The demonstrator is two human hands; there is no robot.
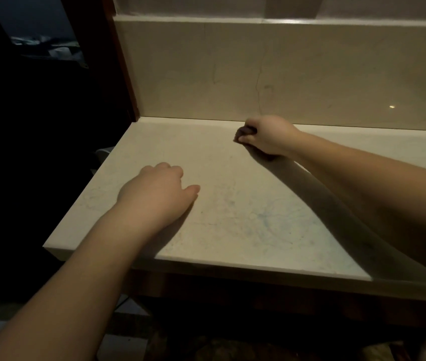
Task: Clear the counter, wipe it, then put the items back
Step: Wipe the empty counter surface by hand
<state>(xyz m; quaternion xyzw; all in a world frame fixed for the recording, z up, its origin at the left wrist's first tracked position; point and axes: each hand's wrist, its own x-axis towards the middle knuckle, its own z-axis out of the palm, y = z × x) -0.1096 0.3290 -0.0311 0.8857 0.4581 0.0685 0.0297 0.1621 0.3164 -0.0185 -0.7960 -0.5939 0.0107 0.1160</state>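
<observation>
The pale marble counter (232,204) has no items standing on it. My right hand (266,138) is at the back of the counter near the wall, its fingers curled round a small dark cloth (244,131) pressed on the surface. Only a little of the cloth shows past the fingers. My left hand (154,194) rests on the counter near the front left, knuckles up, fingers bent under and thumb out, holding nothing.
A tiled backsplash (258,74) rises behind the counter, topped by a ledge (232,20). A dark wooden frame (125,74) borders the left side. Beyond it is a dark room. The counter's left edge (86,188) and front edge (232,267) drop off.
</observation>
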